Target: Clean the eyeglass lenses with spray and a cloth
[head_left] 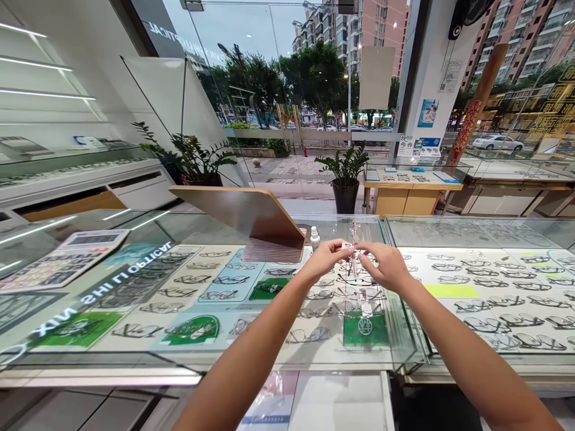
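Observation:
Both hands meet above the glass counter, at the far side of it. My left hand (330,257) is closed, with thumb and fingers pinching beside a small white tag (347,246). My right hand (384,263) comes in from the right, its fingertips closed at the same spot. Between the hands is a pair of thin-framed eyeglasses (357,232), partly hidden by the fingers. A small white bottle (315,237) stands on the counter just beyond my left hand.
Rows of eyeglasses (308,335) lie inside the glass display counter (287,361). A wooden-edged mirror or board (233,209) leans up at centre left. A calculator-like panel (67,257) lies on the left. Another glass case (485,239) adjoins on the right. A potted plant (345,191) stands beyond.

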Motion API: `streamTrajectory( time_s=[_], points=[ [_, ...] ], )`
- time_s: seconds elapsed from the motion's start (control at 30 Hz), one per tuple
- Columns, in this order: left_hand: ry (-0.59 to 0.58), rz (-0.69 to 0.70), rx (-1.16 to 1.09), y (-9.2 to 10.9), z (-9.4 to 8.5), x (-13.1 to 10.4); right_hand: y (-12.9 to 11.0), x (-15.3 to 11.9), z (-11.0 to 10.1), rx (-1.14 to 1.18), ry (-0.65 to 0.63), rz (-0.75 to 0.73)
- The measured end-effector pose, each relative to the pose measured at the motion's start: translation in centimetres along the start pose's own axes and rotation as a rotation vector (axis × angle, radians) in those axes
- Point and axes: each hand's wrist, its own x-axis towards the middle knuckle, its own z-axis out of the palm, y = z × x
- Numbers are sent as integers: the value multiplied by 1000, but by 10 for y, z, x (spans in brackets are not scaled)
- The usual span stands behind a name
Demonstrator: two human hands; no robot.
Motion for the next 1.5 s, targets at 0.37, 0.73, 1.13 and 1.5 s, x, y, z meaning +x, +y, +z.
streamTrajectory(
  time_s=[0.37, 0.73, 1.13, 1.5],
  points=[
    [36, 53, -42, 2, 4, 1, 5, 8, 14, 764, 166, 329],
    [-14, 108, 40, 0, 4, 0, 13, 13, 14, 1316, 0, 599],
    [371, 351, 661, -13, 4, -1, 18, 15, 12, 1285, -20, 616],
    [513, 429, 1068, -15, -18, 7, 17, 12, 3, 1112, -130, 576]
  ],
)
